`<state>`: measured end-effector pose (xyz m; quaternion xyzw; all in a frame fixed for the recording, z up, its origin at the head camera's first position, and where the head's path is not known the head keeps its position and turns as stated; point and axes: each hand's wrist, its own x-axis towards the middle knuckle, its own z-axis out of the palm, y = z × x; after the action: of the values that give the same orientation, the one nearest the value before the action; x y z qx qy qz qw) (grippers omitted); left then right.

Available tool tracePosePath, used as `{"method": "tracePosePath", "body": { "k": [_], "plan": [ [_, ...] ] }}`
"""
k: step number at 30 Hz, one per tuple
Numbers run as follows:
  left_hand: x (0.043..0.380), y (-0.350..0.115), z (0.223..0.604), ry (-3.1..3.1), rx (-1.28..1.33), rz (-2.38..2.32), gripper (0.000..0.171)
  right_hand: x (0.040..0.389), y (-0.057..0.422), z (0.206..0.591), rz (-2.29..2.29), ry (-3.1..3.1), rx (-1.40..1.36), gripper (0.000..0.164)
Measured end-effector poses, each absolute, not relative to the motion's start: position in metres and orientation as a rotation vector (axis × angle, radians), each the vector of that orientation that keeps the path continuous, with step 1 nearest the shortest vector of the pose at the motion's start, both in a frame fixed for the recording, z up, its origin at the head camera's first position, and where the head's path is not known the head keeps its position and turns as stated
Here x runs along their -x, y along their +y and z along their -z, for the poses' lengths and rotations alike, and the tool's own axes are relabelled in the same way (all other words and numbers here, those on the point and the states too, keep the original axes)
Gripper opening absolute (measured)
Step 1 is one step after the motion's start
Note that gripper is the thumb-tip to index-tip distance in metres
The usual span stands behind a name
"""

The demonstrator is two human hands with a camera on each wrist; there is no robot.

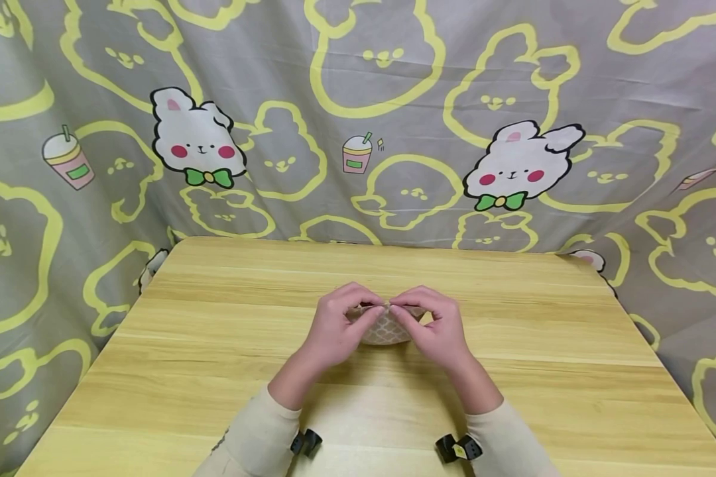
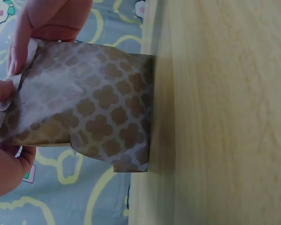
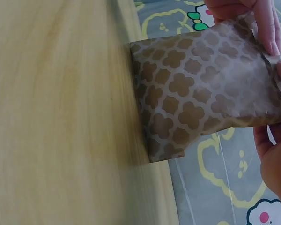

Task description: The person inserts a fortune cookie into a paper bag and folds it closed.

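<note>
A brown paper bag (image 1: 386, 332) with a pale lattice pattern stands upright on the wooden table. In the left wrist view the bag (image 2: 107, 101) shows its broad front, with its base at the table. My left hand (image 1: 337, 328) pinches the bag's upper edge on the left between thumb and fingers. On the right, my right hand (image 1: 443, 326) pinches the same edge, thumbs almost meeting in the middle. A creased pale strip runs along that edge by the fingers. Seen from the right wrist, the bag (image 3: 182, 89) looks wrinkled towards its top. What it contains is hidden.
The wooden table (image 1: 215, 331) spreads around the hands to both sides. A grey curtain (image 1: 286, 79) with yellow outlines and rabbit faces hangs behind the table and along its sides. Small black devices (image 1: 458, 448) sit at the wrists.
</note>
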<state>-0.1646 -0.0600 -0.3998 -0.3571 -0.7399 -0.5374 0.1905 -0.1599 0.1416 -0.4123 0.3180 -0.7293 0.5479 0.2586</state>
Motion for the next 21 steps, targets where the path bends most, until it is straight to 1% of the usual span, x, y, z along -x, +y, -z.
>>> {"method": "tracePosePath", "body": {
  "k": [4, 9, 21],
  "plan": [
    [0.166, -0.060, 0.402, -2.086, 1.002, 1.514, 0.004, 0.154, 0.135, 0.401, -1.422, -1.957, -0.845, 0.024],
    [0.166, -0.059, 0.402, -2.077, 1.001, 1.518, 0.005, 0.145, 0.129, 0.385, -1.396, -1.901, -0.814, 0.020],
    [0.165, -0.058, 0.401, -2.030, 0.988, 1.512, 0.009, 0.148, 0.143, 0.383, -1.346, -1.890, -0.741, 0.017]
  ]
}}
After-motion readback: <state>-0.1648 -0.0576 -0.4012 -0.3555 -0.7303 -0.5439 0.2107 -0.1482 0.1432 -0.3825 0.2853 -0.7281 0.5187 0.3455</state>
